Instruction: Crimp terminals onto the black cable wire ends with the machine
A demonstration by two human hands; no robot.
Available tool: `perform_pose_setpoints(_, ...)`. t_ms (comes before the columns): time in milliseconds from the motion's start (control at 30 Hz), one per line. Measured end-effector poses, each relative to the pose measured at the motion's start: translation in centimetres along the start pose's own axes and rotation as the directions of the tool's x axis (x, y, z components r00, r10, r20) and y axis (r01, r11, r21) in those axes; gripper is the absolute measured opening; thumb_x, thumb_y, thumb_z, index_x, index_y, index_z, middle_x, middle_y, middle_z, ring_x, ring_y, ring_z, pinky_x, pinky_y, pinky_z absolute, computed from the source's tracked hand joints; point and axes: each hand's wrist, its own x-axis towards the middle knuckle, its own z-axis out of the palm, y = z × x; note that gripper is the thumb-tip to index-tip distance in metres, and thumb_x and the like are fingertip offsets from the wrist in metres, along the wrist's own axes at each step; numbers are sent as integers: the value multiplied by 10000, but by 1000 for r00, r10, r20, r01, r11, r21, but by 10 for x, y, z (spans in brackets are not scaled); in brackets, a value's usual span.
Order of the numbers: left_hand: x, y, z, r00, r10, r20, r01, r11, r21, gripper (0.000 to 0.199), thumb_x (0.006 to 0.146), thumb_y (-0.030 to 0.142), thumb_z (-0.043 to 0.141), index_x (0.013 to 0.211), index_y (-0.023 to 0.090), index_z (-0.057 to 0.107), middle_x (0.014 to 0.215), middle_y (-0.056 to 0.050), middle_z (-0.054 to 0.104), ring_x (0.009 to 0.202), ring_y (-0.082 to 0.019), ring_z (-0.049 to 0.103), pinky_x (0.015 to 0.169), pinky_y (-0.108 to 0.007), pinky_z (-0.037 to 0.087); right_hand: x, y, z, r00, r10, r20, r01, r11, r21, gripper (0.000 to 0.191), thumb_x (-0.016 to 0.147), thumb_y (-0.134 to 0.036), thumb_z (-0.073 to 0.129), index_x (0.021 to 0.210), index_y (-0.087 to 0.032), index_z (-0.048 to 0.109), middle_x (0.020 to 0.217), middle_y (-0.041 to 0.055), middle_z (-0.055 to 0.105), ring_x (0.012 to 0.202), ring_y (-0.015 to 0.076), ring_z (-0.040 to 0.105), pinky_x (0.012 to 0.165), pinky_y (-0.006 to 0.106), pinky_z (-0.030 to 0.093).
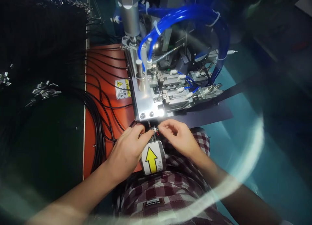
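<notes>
Both my hands meet at the near end of a metal machine, above a white cylinder with a yellow arrow. My left hand is closed, thumb and fingers near a small bit with thin red and white wires. On the other side of these wires, my right hand pinches with thumb and index finger; what lies between its fingertips is too small to make out. Black cables run over the orange plate left of my left hand.
Thick blue tubes arch over the machine. A warning label is on the orange plate. Cables with silvery ends lie on a dark surface at the left. A checkered garment covers the lap below.
</notes>
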Motion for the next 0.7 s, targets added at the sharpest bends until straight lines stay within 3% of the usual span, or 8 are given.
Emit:
perform_pose_setpoints(167,-2,0,0,1000,-7,11,7,1000,-2,322,861,69,414,1121,105,601,876,-99,534,767,-210,515,648,-334,493,0,-1,8,995,-58,-84,59,998,12,136,817,-277,568,729,-176,592,633,-13,530,541,118,443,499,243,345)
perform_pose_setpoints(300,-2,0,0,1000,-3,-11,3,1000,-3,316,857,66,423,1112,105,604,881,-103,539,768,-212,520,649,-337,497,5,1,10,992,123,14,-123,963,241,175,790,-306,571,686,-165,558,539,-36,468,476,105,404,455,232,323)
perform_pose_setpoints(367,-2,0,1,1000,-1,-21,1,1000,-3,312,854,64,430,1109,103,606,882,-105,541,764,-213,523,646,-338,499,7,3,9,984,174,39,-178,949,261,184,786,-319,576,691,-162,564,518,-42,462,461,104,403,450,232,325)
perform_pose_setpoints(533,-1,1,1,1000,-3,-28,3,1000,11,310,860,58,407,1091,101,610,874,-106,546,767,-214,524,641,-340,504,0,3,9,992,74,-106,-63,993,96,199,831,-362,564,814,-170,613,688,8,572,543,125,461,489,247,363)
perform_pose_setpoints(700,-3,1,1,1000,-20,-23,20,1000,-10,313,873,73,394,1105,119,598,888,-100,555,786,-205,527,674,-339,509,-4,-7,19,986,-58,-156,45,995,-90,190,837,-368,577,839,-195,655,614,-6,541,536,135,448,522,260,375)
